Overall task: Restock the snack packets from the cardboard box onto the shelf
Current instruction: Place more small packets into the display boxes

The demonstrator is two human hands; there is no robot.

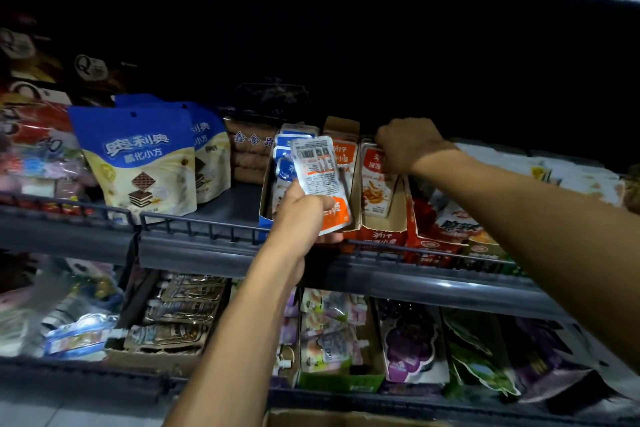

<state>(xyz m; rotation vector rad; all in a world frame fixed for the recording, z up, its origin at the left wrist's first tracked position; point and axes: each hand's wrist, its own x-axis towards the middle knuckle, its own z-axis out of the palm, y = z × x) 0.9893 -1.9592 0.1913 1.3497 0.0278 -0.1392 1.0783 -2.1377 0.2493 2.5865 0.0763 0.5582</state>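
My left hand (304, 215) grips a stack of small orange and white snack packets (317, 173), printed backs toward me, in front of the upper shelf (214, 246). My right hand (405, 146) reaches into the shelf and pinches the top of an orange snack packet (375, 184) standing in an open red display carton (384, 229). Left of it stand an orange display carton (343, 135) and a blue display carton (266, 194) with blue packets. The cardboard box (346, 419) shows only as a rim at the bottom edge.
Large blue and cream wafer bags (138, 156) stand on the upper shelf at left. Red snack bags (450, 222) lie right of the cartons. The lower shelf (346, 395) holds pouches, jelly packs and purple grape bags (408, 343). A wire rail (194, 222) runs along the shelf front.
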